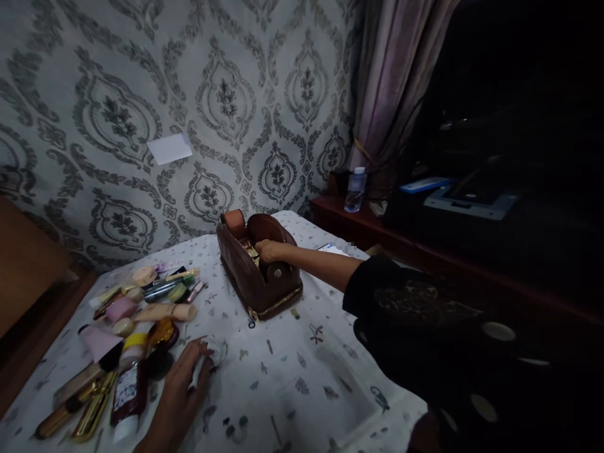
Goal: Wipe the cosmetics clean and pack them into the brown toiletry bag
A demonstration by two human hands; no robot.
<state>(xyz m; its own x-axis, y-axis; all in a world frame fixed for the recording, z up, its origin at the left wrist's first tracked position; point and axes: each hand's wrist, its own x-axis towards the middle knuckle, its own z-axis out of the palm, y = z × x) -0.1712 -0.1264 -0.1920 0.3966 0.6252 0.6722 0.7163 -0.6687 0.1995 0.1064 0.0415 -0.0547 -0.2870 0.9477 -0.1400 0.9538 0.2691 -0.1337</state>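
A brown makeup bag (pixel 240 277) stands unzipped on the white patterned cloth, its flap raised. My right hand (pixel 268 250) reaches in over its side, fingers bent together beside gold-coloured items (pixel 253 253). What they grip, if anything, is hidden by the bag. Low in the view, my left hand (pixel 185 377) is curled around a small clear container with a whitish part (pixel 216 351), resting at the cloth. Left of it lies a spread of cosmetics: a dark red bottle with a white cap (pixel 127 396), gold tubes (pixel 94 409), a yellow-lidded jar (pixel 134 347) and a beige tube (pixel 163 312).
A phone-like bright screen (pixel 334 250) lies behind my right forearm. On the dark red ledge stands a water bottle (pixel 355 190), with a blue object (pixel 427 184) farther right. Patterned wallpaper with a white card (pixel 170 149) rises behind; a brown board (pixel 28 264) is at left.
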